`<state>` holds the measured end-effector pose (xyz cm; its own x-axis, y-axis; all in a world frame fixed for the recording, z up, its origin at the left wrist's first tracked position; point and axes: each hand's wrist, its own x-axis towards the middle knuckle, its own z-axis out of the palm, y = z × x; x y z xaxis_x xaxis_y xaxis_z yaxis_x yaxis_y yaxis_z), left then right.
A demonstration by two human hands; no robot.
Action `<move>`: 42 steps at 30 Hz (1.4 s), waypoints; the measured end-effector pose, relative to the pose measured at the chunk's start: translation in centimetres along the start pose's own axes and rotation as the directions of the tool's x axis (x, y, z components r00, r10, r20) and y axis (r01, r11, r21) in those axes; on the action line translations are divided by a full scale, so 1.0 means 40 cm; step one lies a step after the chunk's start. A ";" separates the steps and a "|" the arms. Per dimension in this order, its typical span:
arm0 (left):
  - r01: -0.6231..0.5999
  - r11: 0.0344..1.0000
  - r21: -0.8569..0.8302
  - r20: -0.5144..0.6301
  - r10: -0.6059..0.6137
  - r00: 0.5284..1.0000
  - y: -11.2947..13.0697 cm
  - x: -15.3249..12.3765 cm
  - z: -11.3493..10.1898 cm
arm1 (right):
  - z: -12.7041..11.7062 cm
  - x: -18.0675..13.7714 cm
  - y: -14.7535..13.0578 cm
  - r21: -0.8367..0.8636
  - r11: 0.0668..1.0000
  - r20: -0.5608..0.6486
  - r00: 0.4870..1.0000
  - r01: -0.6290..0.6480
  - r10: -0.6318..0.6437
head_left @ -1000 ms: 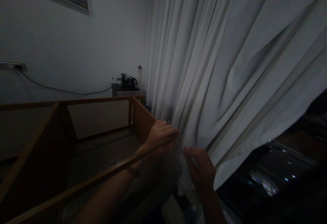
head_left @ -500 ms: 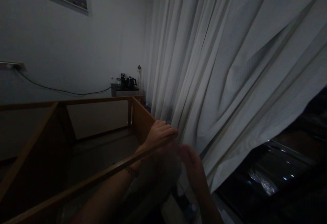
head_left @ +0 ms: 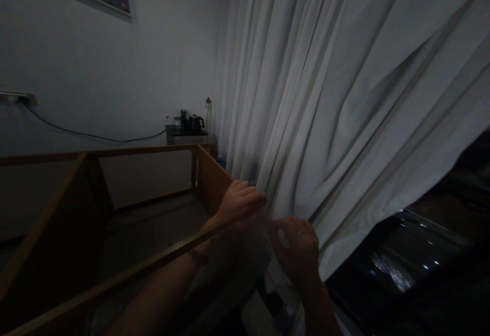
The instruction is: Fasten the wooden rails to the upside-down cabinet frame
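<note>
My left hand (head_left: 239, 197) is wrapped over the near right corner of a brown wooden frame (head_left: 153, 266), where its front rail meets the end panel. The forearm passes behind that rail, and a bracelet shows at the wrist. To the right of the corner, apart from the wood, is my right hand (head_left: 298, 246), with a ring on one finger. Its fingers are curled, thumb and fingertips close together; whatever they pinch I cannot make out. A pale, hazy, see-through patch (head_left: 252, 241) hangs between the two hands, too blurred to name.
A long white curtain (head_left: 291, 111) falls just beyond my right hand. Black kettle-like appliances (head_left: 196, 122) stand on a small cabinet (head_left: 187, 139) in the back corner. A cable (head_left: 95, 136) runs along the wall. Dark glossy surfaces (head_left: 417, 254) lie at the lower right.
My right hand has shifted slightly to the right and turned, so that its back and ring now show. My left hand stays on the frame's corner.
</note>
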<state>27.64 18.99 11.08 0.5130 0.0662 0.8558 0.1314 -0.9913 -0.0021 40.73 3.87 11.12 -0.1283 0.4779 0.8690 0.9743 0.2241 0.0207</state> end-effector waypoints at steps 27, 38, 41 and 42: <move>0.023 1.000 -0.014 -0.022 -0.023 0.999 0.000 -0.001 0.006 | 0.020 -0.028 0.020 0.200 0.961 -0.060 0.976 -0.192 0.208; 0.028 1.000 -0.007 0.020 -0.028 0.999 0.002 -0.003 0.000 | 0.056 -0.008 -0.093 0.724 -0.196 0.633 0.524 -0.662 0.570; 0.017 1.000 -0.004 0.005 -0.017 1.000 0.001 -0.002 0.001 | 0.045 -0.003 -0.079 0.714 -0.083 0.609 0.558 -0.695 0.563; 0.015 1.000 0.001 0.009 -0.015 1.000 0.001 -0.001 0.000 | 0.041 -0.004 -0.073 0.705 0.016 0.576 0.585 -0.709 0.571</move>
<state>27.65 18.94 11.04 0.5182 0.0817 0.8513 0.1397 -0.9901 0.0099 37.61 4.53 10.13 0.3747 0.8967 0.2355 -0.0238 0.2632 -0.9644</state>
